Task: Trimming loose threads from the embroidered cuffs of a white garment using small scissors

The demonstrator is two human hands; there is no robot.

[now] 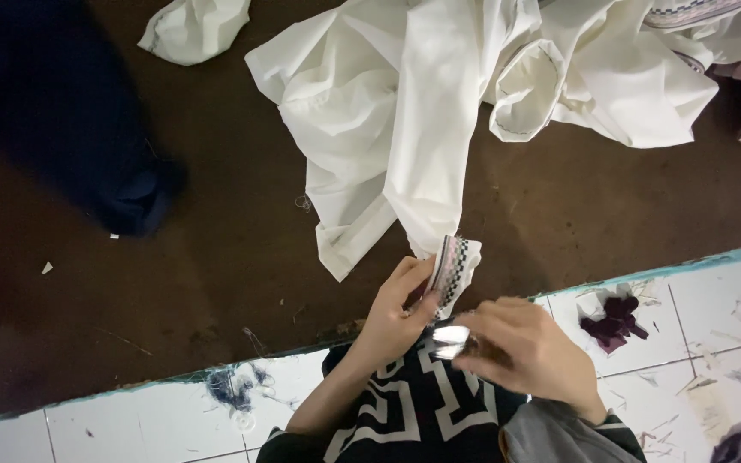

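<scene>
Low centre of the frame, the left hand (396, 313) pinches the patterned cuff (454, 267) of a white garment (405, 111) spilling from the upper right over the dark floor (216, 257). Right hand (521, 347) clenches small metal snips (449, 336).

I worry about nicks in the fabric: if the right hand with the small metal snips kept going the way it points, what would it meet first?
Probably the patterned trim of the white garment, pinched by the left hand; the right hand and snips point there, though depth is unclear.
</scene>
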